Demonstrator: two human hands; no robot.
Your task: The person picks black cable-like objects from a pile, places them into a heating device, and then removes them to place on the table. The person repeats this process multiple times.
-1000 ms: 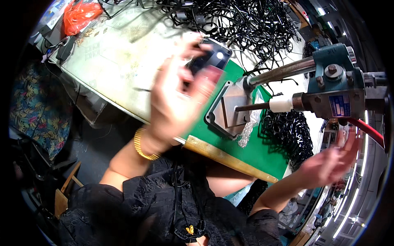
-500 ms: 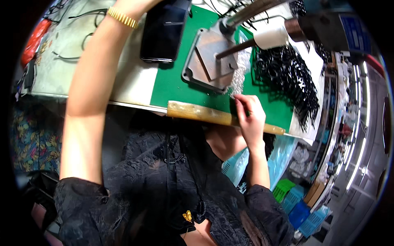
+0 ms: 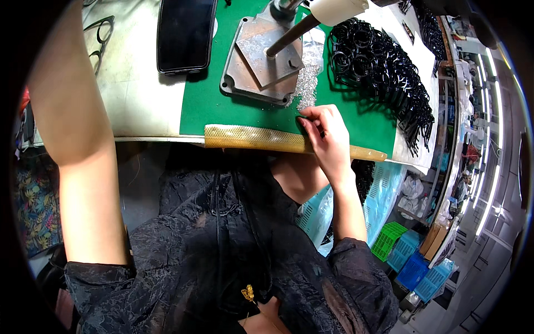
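My right hand (image 3: 327, 132) is over the front of the green mat (image 3: 194, 111), thumb and fingertips pinched together. Whatever is between them, if anything, is too small to make out. Just beyond the fingertips lies a scatter of tiny silvery metal pieces (image 3: 306, 89), spreading from a see-through plastic bag (image 3: 313, 50). Left of these pieces stands a bench tool's metal base (image 3: 236, 78), with a square plate (image 3: 266, 65) on it and a rod coming down to the plate. My left arm (image 3: 83, 183) stretches up the left side, its hand outside the picture.
Black eyeglass frames (image 3: 372, 61) are heaped to the right. Another dark pair (image 3: 100, 33) lies on the white tabletop at left. A black phone (image 3: 186, 36) rests beside the base. A yellowish mesh-covered strip (image 3: 256, 137) runs along the front edge. Plastic baskets (image 3: 414, 270) stand low at right.
The view has shifted, so the table things appear farther left and higher. My left wrist with its gold band has left the picture. My right hand stays pinched by the metal pieces.
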